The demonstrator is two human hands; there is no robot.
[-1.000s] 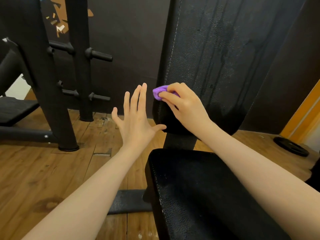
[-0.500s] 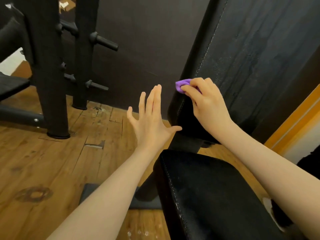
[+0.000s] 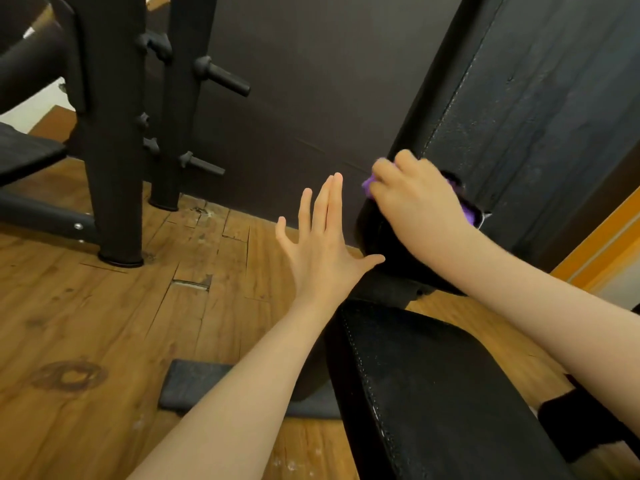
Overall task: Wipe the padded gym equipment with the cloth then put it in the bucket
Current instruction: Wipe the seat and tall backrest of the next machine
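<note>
**Purple cloth on black back pad**

Cloth [image 3: 467,211]: purple, soft, bunched into a wad. Mostly hidden under the right hand [image 3: 415,202]; purple shows at the fingertips on the left and behind the heel of the hand on the right, where a pale thread sticks out. Location: pressed against the lower left edge of the back pad [image 3: 540,126].

Right hand: fingers curled over the cloth, gripping it against the pad; slightly blurred.

Back pad: black, grained covering, tilted upright, with a stitched seam along its left edge. Streaks run down its face.

Seat pad [image 3: 433,393]: black, same grained covering, stitched edge, below the back pad and nearer the camera. The right forearm crosses above it.

Left hand [image 3: 322,251]: held flat in the air beside the back pad, fingers straight and spread, thumb pointing toward the pad's lower corner; holds nothing.

Floor [image 3: 104,323]: wood planks, cracked and worn. A grey mat [image 3: 194,382] lies beside the seat.

Rack [image 3: 114,133]: black uprights with pegs, standing on the floor at left, well apart from the pads.
</note>
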